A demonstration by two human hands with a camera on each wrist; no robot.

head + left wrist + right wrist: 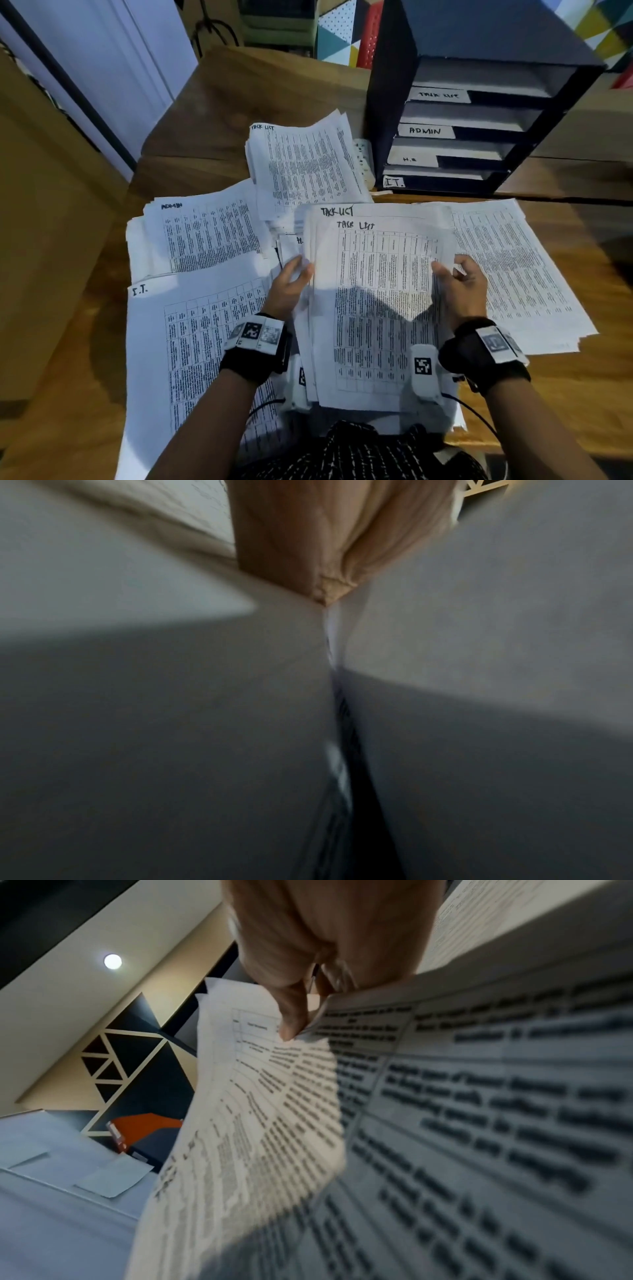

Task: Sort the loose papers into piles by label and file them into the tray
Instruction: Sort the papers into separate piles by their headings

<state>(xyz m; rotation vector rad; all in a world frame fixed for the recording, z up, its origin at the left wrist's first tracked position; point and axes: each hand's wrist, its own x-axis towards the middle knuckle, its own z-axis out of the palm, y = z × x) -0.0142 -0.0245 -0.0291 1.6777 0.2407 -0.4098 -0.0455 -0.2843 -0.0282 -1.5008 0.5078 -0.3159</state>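
Note:
I hold a stack of printed sheets [376, 308] in front of me, its top page hand-labelled "TASK LIST". My left hand [291, 284] grips its left edge; my right hand [459, 287] pinches its right edge, thumb on top. In the right wrist view my right hand [308, 1010] pinches the top sheets [257, 1110] at their edge. The left wrist view shows only blurred paper [171, 723] and part of my left hand [308, 547]. A dark tray [394, 102] with shelves labelled TASK LIST, ADMIN, H.R and I.T. stands at the back right.
Sorted piles lie on the wooden desk [239, 96]: a TASK LIST pile [305, 164] at the back, an ADMIN pile [202, 233] to the left, an I.T. pile [191, 342] at the near left, and an unsorted spread [520, 274] to the right. A white power strip [364, 161] lies beside the tray.

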